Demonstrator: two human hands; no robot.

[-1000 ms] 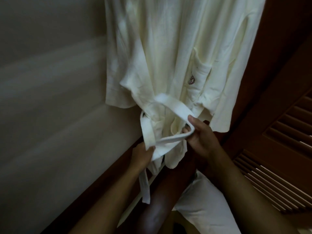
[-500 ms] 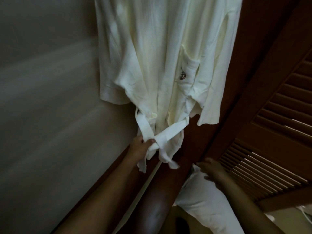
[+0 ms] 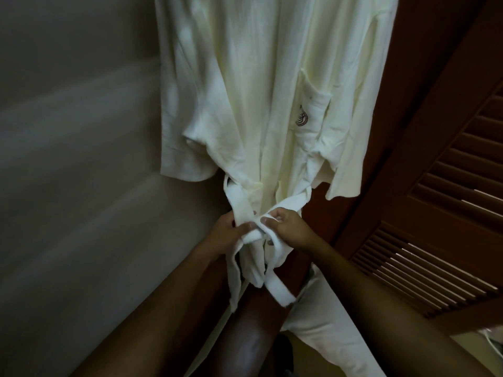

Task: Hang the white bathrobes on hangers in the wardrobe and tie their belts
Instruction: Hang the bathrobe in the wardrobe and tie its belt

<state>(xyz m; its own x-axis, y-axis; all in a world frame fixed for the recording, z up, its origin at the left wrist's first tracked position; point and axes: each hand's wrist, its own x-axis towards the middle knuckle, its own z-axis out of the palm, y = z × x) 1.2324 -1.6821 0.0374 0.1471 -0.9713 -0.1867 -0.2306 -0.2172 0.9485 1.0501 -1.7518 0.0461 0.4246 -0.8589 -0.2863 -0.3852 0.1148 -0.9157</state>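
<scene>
A white bathrobe [image 3: 261, 99] hangs in front of me, its top cut off by the frame so no hanger shows. It has a chest pocket with a dark round logo [image 3: 301, 119]. Its white belt [image 3: 242, 202] wraps the waist and crosses at the front. My left hand [image 3: 231, 235] grips the belt's left strand at the crossing. My right hand [image 3: 285, 227] pinches the other strand right beside it. Two loose belt ends [image 3: 277, 289] dangle below my hands.
A pale wall [image 3: 76, 159] runs along the left. A dark wooden louvred wardrobe door [image 3: 435, 227] stands open on the right. A white pillow or folded cloth [image 3: 332, 333] lies low between my forearms, over a dark wooden base [image 3: 245, 336].
My right hand let go of the belt and dropped toward the white pillow half a second ago; it has now come back up and taken hold of the belt beside my left hand.
</scene>
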